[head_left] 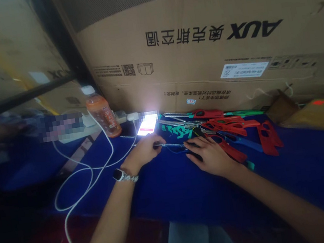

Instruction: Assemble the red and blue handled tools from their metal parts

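My left hand (146, 150), with a watch on its wrist, is closed in a pinch on one end of a thin metal tube. The tube is part of a long-neck lighter (170, 144), and a thin blue wire loops below it. At the tube's other end my right hand (207, 153) has its fingers bent round the lighter; its body is mostly hidden under them. Behind and right of that hand lies a pile of red long-neck lighters (226, 126), with a blue lighter (247, 143) and a green one (243, 113). Small green pieces (178, 130) lie behind the tube.
A lit phone (147, 125) lies behind my left hand, near a white charger (132, 117). A bottle of orange drink (102, 112) stands to the left. White cables (90, 181) loop over the blue tabletop (166, 190). A large cardboard box (124, 29) walls off the back.
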The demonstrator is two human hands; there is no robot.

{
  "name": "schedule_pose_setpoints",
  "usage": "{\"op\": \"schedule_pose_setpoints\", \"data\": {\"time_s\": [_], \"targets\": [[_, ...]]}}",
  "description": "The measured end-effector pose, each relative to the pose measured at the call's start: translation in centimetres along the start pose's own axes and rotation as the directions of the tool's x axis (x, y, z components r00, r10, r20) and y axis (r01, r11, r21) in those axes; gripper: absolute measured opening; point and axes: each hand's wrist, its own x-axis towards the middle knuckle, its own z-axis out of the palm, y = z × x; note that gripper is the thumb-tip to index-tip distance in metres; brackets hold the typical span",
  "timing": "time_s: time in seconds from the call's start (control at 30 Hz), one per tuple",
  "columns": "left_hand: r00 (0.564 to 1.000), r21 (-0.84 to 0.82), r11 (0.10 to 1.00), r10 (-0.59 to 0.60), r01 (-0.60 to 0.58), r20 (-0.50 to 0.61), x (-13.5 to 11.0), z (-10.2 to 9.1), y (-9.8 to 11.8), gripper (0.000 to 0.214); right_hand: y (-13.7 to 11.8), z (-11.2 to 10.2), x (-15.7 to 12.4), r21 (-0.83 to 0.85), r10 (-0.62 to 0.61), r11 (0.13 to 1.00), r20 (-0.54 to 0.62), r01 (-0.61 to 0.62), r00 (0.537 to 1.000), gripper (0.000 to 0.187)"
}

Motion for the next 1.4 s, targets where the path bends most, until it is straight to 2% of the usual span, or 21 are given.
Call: {"op": "schedule_pose_setpoints", "data": {"time_s": [0.23, 0.5, 0.67, 0.8, 0.87, 0.97, 1.07, 1.23, 1.33, 1.4], "targets": [[1.000, 0.025, 1.000, 0.002, -0.002, -0.015, -0.1, 0.4, -0.6, 0.019, 0.0, -0.1, 0.0, -0.001, -0.001, 1.000, 0.004, 0.001, 1.000, 0.038], [0.999, 0.099, 0.995, -0.007, 0.012, -0.051, -0.3, 0.8, -0.2, 0.024, -0.1, 0.0, 0.1, -0.016, 0.001, 1.000, -0.001, -0.001, 1.000, 0.037], [0.999, 0.100, 0.995, -0.022, 0.026, -0.033, -0.2, 0.9, 0.3, 0.024, 0.2, 0.6, 0.2, -0.010, 0.007, 1.000, -0.050, -0.008, 0.999, 0.033], [0.999, 0.120, 0.992, -0.041, 0.042, -0.015, -0.3, 0.7, 0.7, 0.026, 0.3, 0.9, 0.1, -0.024, 0.007, 1.000, -0.072, -0.009, 0.997, 0.032], [0.998, 0.138, 0.989, -0.051, 0.056, -0.041, -0.2, 0.3, 1.0, 0.028, 0.3, 0.9, 0.1, -0.029, 0.003, 1.000, -0.070, -0.006, 0.998, 0.032], [0.995, 0.155, 0.986, -0.040, 0.053, -0.088, 0.9, -0.3, 2.0, 0.027, 0.3, 0.8, 0.1, -0.021, 0.003, 1.000, -0.069, -0.004, 0.998, 0.032], [0.999, 0.188, 0.982, -0.002, 0.012, -0.053, 3.3, -0.2, 3.1, 0.018, 0.3, 0.9, 0.1, -0.005, 0.013, 1.000, -0.080, -0.014, 0.997, 0.031], [0.997, 0.246, 0.969, -0.050, 0.035, 0.054, 7.2, 2.2, 4.0, 0.008, 0.2, 0.9, 0.3, 0.012, 0.035, 0.999, -0.072, -0.034, 0.997, 0.031], [0.994, 0.255, 0.965, -0.078, 0.056, 0.077, 8.1, 3.5, 3.6, 0.003, 0.1, 0.8, 0.3, 0.014, 0.035, 0.999, -0.064, -0.034, 0.997, 0.031], [0.994, 0.234, 0.972, -0.057, 0.034, 0.094, 8.2, 3.6, 3.2, 0.006, 0.2, 0.7, 0.3, 0.013, 0.037, 0.999, -0.063, -0.036, 0.997, 0.031]]}}
